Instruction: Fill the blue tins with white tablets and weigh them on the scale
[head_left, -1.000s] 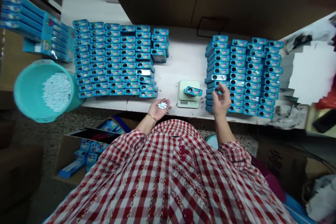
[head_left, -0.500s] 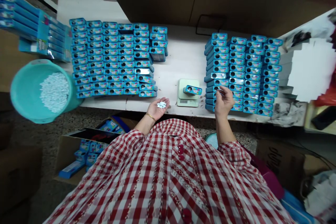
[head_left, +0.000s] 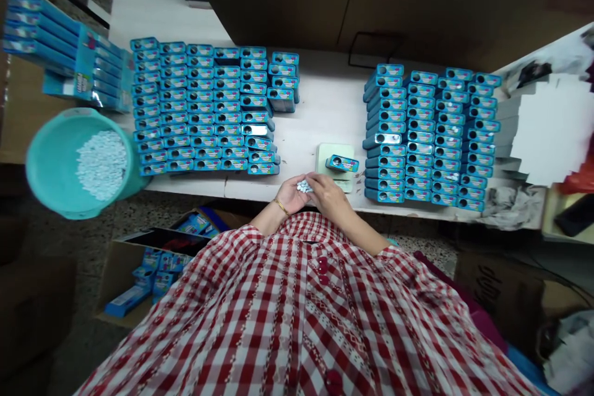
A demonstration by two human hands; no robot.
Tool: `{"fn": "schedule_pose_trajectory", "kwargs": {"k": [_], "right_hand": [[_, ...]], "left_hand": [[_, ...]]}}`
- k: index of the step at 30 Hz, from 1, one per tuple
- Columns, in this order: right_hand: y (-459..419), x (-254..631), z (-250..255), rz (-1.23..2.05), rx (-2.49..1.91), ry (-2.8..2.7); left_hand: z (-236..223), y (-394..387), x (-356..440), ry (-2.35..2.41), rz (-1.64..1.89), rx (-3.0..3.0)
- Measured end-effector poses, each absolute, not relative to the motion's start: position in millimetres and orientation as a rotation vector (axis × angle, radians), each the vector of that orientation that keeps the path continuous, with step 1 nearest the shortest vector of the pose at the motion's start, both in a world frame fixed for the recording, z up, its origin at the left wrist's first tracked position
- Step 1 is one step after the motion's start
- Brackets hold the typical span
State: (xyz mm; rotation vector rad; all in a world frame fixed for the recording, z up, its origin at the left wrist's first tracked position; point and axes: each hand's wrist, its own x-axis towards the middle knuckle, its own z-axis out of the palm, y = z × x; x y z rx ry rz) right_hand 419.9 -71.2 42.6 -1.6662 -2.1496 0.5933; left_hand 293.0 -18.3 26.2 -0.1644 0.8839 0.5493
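My left hand (head_left: 291, 196) is cupped palm up at the table's front edge, with a small heap of white pellets (head_left: 304, 186) in it. My right hand (head_left: 329, 197) has its fingertips drawn together over the heap, touching the pellets; what sits between those fingers is mostly hidden. Just beyond my hands is a pale green scale (head_left: 327, 150), partly covered by my right hand. On its top lies a small blue box (head_left: 342, 163) with a dark round opening at one end.
Rows of similar blue boxes (head_left: 204, 117) stand to the left, with more rows (head_left: 420, 136) to the right. A turquoise bucket (head_left: 44, 164) at the left holds many pellets. A cardboard box (head_left: 109, 272) with blue packs sits below. White sheets (head_left: 545, 130) lie far right.
My right hand has come left from the right-hand box rows to the pellets in my left palm. My left hand has shifted slightly right. The box on the scale stays put.
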Motion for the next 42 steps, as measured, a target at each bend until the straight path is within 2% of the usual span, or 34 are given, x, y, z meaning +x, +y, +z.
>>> {"fn": "schedule_pose_trajectory", "kwargs": {"k": [6,12,21,31,37,42], "right_hand": [[-64.6,425.7,39.2,0.661,-1.705,-2.402],[-65.6,438.8,45.7,0.636,-1.751,-2.410],[-46.9,463.2,39.2,0.612,-1.615,-2.040],[-27.8,488.6,27.0,0.501,-1.889,-1.944],[-39.3,497.4,49.7,0.384,-1.774,-1.681],[-58.5,518.2,61.0,0.223,-1.845,-1.375]], "left_hand": [[23.9,-20.6,300.9,0.934,0.534,-0.189],[29.0,-16.7,309.0,0.925,0.526,-0.149],[38.1,-1.8,324.1,0.858,0.585,-0.140],[32.1,3.4,315.1,0.879,0.628,-0.166],[36.5,-3.6,291.6,0.916,0.644,-0.169],[30.6,-10.4,268.5,0.988,0.692,-0.204]]}}
